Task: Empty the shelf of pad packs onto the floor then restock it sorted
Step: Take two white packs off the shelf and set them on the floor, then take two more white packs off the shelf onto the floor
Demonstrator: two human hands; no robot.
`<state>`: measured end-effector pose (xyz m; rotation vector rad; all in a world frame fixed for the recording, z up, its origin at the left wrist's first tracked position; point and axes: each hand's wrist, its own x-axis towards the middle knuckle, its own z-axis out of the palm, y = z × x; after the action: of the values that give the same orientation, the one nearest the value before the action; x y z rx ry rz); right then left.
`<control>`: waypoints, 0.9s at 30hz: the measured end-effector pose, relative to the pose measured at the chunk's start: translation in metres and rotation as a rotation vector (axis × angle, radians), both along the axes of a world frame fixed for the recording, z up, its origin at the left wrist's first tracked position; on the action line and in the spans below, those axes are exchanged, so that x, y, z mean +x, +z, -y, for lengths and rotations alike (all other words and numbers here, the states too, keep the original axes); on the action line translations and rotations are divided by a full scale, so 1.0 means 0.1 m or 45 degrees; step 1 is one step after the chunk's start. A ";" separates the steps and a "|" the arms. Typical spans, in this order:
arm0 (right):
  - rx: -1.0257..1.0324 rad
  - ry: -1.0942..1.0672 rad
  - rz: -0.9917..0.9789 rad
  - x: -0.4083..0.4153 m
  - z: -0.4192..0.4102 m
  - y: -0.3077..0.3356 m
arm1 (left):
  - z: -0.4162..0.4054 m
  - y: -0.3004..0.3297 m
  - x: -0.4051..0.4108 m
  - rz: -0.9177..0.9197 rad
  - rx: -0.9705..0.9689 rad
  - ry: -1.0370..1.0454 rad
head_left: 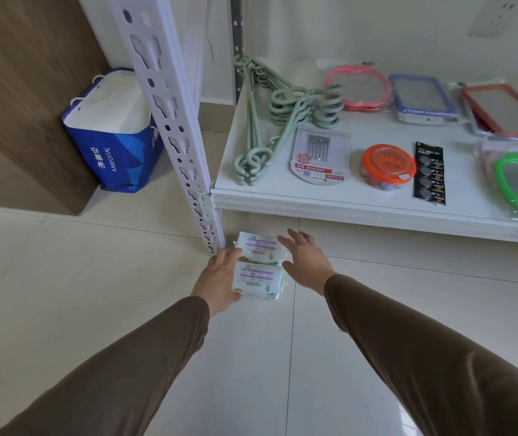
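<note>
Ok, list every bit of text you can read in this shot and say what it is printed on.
"EAR PICK", seen upside down, on the ear pick card on the shelf.
"AMBPOEIAL" or close to it, with Chinese characters beside it, on the blue paper bag.
Pad packs on the floor, between the left hand and right hand: purple label bands, print too small to read.
Button battery strip: print too small to read.

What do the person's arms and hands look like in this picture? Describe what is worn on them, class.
Both arms are covered by long, plain brown sleeves that end at the wrists, with no pattern, logo or cuff marking showing. The left hand and the right hand are bare: no gloves, and no rings, watch or bracelet can be seen on the fingers or wrists.
</note>
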<state>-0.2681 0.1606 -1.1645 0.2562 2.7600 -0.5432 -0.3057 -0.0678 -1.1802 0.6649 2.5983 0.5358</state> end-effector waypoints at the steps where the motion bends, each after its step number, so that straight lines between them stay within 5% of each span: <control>1: 0.020 0.009 0.000 0.06 0.01 0.10 | 0.01 0.10 0.03 -0.008 -0.008 -0.007; 13: 0.031 0.095 -0.027 0.83 0.25 2.01 | 0.19 1.90 0.54 -0.068 -0.078 -0.132; 27: 0.031 0.166 -0.192 1.23 0.26 5.51 | 0.19 5.65 0.67 -0.086 0.040 -0.184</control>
<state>-0.1452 0.1344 -0.6136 0.0408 2.9045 -0.5149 -0.2389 -0.0872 -0.6152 0.8879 2.5825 0.5176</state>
